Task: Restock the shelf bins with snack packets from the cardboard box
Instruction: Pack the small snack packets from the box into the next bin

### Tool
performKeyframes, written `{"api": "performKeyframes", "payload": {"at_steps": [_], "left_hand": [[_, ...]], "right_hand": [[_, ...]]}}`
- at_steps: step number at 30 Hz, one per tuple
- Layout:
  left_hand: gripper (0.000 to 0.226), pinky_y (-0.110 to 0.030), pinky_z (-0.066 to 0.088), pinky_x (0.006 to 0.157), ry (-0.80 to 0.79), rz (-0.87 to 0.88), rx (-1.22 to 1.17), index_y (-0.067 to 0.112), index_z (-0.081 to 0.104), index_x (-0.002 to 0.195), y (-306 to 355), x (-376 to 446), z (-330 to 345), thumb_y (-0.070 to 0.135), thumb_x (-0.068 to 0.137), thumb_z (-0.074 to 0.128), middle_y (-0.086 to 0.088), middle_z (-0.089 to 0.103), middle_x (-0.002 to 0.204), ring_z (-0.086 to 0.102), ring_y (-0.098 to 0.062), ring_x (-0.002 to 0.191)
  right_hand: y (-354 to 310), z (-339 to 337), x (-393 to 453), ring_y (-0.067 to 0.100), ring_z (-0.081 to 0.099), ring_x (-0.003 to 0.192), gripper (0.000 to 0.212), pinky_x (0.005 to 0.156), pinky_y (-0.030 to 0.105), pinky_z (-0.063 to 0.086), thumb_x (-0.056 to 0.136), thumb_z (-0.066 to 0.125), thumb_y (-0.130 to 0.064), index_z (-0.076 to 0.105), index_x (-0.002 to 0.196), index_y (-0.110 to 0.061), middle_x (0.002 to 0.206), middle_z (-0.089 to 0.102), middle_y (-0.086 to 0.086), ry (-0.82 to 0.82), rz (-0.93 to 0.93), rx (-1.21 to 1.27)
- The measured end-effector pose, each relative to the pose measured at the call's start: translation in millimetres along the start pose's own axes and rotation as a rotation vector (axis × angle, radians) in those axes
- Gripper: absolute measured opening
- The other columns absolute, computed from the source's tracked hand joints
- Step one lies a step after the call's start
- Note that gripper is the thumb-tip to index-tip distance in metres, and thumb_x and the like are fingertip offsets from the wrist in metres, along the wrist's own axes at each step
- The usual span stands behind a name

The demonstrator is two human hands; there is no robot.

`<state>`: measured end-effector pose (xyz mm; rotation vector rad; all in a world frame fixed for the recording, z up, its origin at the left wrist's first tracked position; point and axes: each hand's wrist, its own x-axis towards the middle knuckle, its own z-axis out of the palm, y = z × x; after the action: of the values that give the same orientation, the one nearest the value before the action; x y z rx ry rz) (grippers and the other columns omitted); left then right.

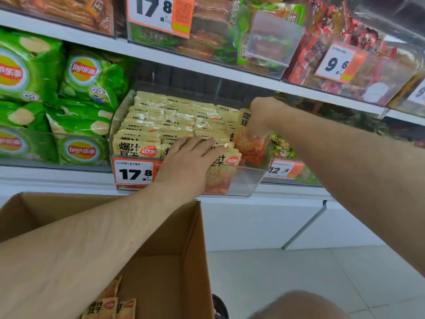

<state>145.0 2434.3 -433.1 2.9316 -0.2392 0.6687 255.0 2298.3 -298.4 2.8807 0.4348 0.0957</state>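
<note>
Foil-plastic snack packets [174,120], cream tops w/ black characters and an orange-red window lower down, stand in tight rows in the clear shelf bin [248,180] on the middle shelf; price tag [134,172] clipped on its front. Bin looks nearly full, only the right edge has room.

Left hand [188,164] lies flat on the front packets, fingers straight and together, pressing them toward the left – grip is spread, not holding anything. Right hand [261,116] reaches in from the right at the bin's right end, fingers curled down round the held packet [247,137], pinching its top and easing it into the gap.

Handling, my guess: packets are light, soft, a bit slick, they bend and flop, so take by the sealed top edge or flat by both faces; squeezing the middle could crush contents.

Cardboard box [161,238] sits below, open, w/ a few spare packets [108,306] at the bottom. Green crisp bags [89,88] fill the bin to the left.
</note>
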Motion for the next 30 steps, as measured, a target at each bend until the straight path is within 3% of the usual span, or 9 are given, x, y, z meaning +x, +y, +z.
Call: {"api": "performKeyframes", "payload": {"at_steps": [2,3,5,6,9,14,19,23,30], "left_hand": [[0.081,-0.040,0.001,0.120,0.032,-0.004,-0.010,0.038,0.019,0.154,0.6,-0.8,2.7,0.011,0.089,0.060,0.009,0.020,0.163,0.015,-0.020,0.150],[0.081,-0.039,0.001,0.120,0.050,-0.003,-0.014,0.038,0.022,0.154,0.6,-1.5,4.5,0.011,0.088,0.061,0.009,0.021,0.162,0.017,-0.020,0.149],[0.081,-0.039,0.002,0.119,0.084,0.005,-0.025,0.037,0.027,0.152,0.4,-2.3,7.5,0.011,0.085,0.064,0.007,0.026,0.161,0.021,-0.022,0.148],[0.080,-0.039,0.003,0.119,0.092,0.006,-0.030,0.037,0.029,0.152,0.4,-2.4,8.0,0.011,0.085,0.065,0.007,0.028,0.160,0.022,-0.022,0.148],[0.077,-0.037,0.001,0.119,0.073,-0.012,-0.040,0.038,0.025,0.152,0.6,-1.6,8.0,0.018,0.087,0.063,0.008,0.023,0.162,0.018,-0.020,0.149],[0.078,-0.037,0.001,0.119,0.083,-0.014,-0.056,0.037,0.026,0.153,0.4,-1.9,8.1,0.017,0.087,0.063,0.008,0.024,0.161,0.018,-0.020,0.149],[0.078,-0.036,-0.002,0.120,0.064,-0.018,-0.047,0.038,0.021,0.154,0.5,-2.2,7.1,0.016,0.090,0.059,0.009,0.020,0.162,0.014,-0.018,0.150],[0.079,-0.036,-0.003,0.120,0.045,-0.029,-0.042,0.039,0.017,0.154,0.8,-2.6,5.7,0.016,0.091,0.059,0.009,0.017,0.163,0.012,-0.018,0.150],[0.086,-0.035,-0.005,0.120,-0.018,-0.033,-0.037,0.039,0.010,0.155,1.6,-2.7,1.6,0.012,0.090,0.059,0.009,0.010,0.164,0.006,-0.017,0.151]], "right_hand": [[-6.6,14.9,7.3,0.022,0.057,0.073,0.025,0.058,0.031,0.048,0.081,0.072,-0.021,0.060,0.098,-0.006,0.083,0.057,0.006,-0.040,-0.045,-0.043],[-8.2,23.0,10.1,0.025,0.058,0.083,0.031,0.070,0.036,0.052,0.084,0.072,-0.026,0.059,0.105,-0.008,0.090,0.058,0.006,-0.073,-0.076,-0.073],[-6.7,38.1,14.9,0.032,0.055,0.106,0.035,0.100,0.048,0.041,0.087,0.068,-0.035,0.056,0.110,-0.012,0.102,0.057,0.007,-0.098,-0.146,-0.144],[-3.8,45.1,16.6,0.031,0.054,0.110,0.032,0.106,0.051,0.033,0.089,0.065,-0.038,0.054,0.109,-0.015,0.101,0.057,0.005,-0.084,-0.185,-0.195],[5.1,62.1,20.9,0.030,0.054,0.120,0.032,0.104,0.045,0.035,0.092,0.058,-0.043,0.058,0.112,-0.018,0.106,0.065,0.005,0.040,-0.303,-0.407],[7.7,77.2,21.7,0.032,0.039,0.137,0.032,0.105,0.042,0.034,0.093,0.055,-0.031,0.059,0.123,-0.020,0.128,0.063,0.007,0.245,-0.360,-0.612],[2.4,79.6,15.0,0.034,0.052,0.126,0.030,0.091,0.041,0.048,0.091,0.051,-0.006,0.058,0.121,-0.009,0.121,0.065,0.015,0.269,-0.253,-0.481],[-0.6,81.1,12.4,0.034,0.063,0.106,0.026,0.083,0.038,0.050,0.091,0.051,-0.005,0.060,0.115,-0.007,0.113,0.067,0.015,0.280,-0.231,-0.424],[-1.4,87.7,8.7,0.034,0.060,0.110,0.029,0.092,0.040,0.047,0.090,0.052,-0.006,0.059,0.118,-0.007,0.115,0.065,0.015,0.318,-0.200,-0.384]]}}
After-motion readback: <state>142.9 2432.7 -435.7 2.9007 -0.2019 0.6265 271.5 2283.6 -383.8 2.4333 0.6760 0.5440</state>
